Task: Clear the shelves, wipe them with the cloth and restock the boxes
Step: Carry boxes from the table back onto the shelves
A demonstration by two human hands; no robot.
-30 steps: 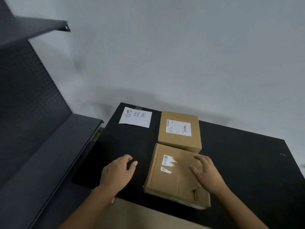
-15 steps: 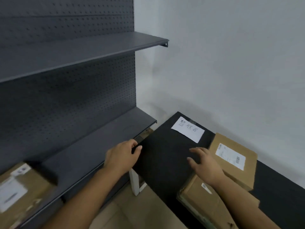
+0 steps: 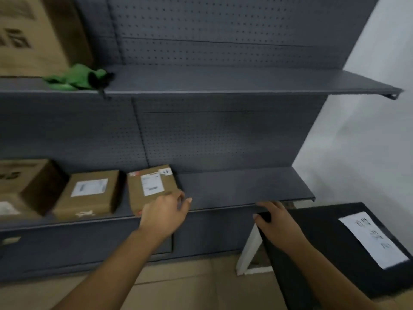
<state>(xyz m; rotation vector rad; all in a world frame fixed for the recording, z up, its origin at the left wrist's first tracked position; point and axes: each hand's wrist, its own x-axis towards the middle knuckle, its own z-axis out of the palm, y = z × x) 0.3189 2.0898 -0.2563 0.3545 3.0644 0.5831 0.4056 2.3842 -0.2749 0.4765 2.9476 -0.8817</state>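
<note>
Left hand: fingers loosely curled, thumb apart from them, nothing held. They overlap the front right corner of the right box; contact cannot be told through the blur.
Right hand: fingers nearly straight and close together, holding nothing, lying over the near corner of the bench, tips at the front edge of the lower shelf.

Right box: cardboard, flat, white label up. Long axis runs front to back, skewed a little to the shelf edge. It sits at mid-shelf; to its right the shelf is bare metal.
Middle box: just beside it, label up, squarer.
Left box: taller, cut off by the frame edge, print unreadable.

Upper shelf: green cloth, crumpled, long axis along the front edge, lies beside the big box. That box is cropped at top and left.

Back panel: dark grey perforated metal.
Bench: matte black top, white leg, a paper sheet with blurred handwriting.
Pale wall at right; beige floor below.
</note>
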